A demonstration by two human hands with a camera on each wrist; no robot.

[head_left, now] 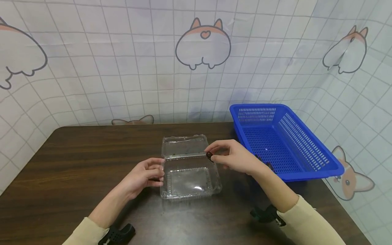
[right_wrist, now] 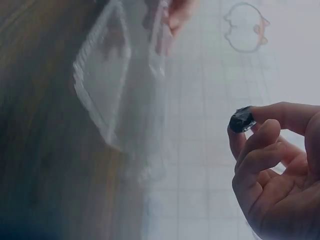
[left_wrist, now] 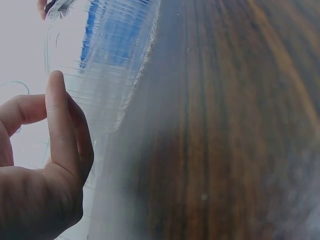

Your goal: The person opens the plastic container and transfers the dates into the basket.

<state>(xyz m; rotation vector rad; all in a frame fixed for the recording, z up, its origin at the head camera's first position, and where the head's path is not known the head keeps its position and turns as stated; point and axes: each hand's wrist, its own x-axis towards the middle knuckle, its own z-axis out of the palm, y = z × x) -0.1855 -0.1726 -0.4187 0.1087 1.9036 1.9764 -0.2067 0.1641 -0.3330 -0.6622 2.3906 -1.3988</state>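
A clear plastic clamshell box (head_left: pixel 190 182) lies on the table with its lid folded back, away from me. At its left side, my left hand (head_left: pixel 144 175) holds the edge between thumb and curled fingers; the left wrist view shows this hand (left_wrist: pixel 60 145) against the clear wall. Above the box's right side near the hinge, my right hand (head_left: pixel 235 156) pinches a small dark, shiny lump (head_left: pixel 209 155) between thumb and fingertips. Seen closer in the right wrist view, the lump (right_wrist: pixel 242 120) looks black and wrinkled; its kind cannot be told.
A blue perforated basket (head_left: pixel 286 175) stands at the right back of the brown table (head_left: pixel 76 160). Several small dark pieces (head_left: pixel 269 166) lie at its near left side, partly behind my right forearm. A white gridded cloth (head_left: pixel 137 68) hangs behind and to the right.
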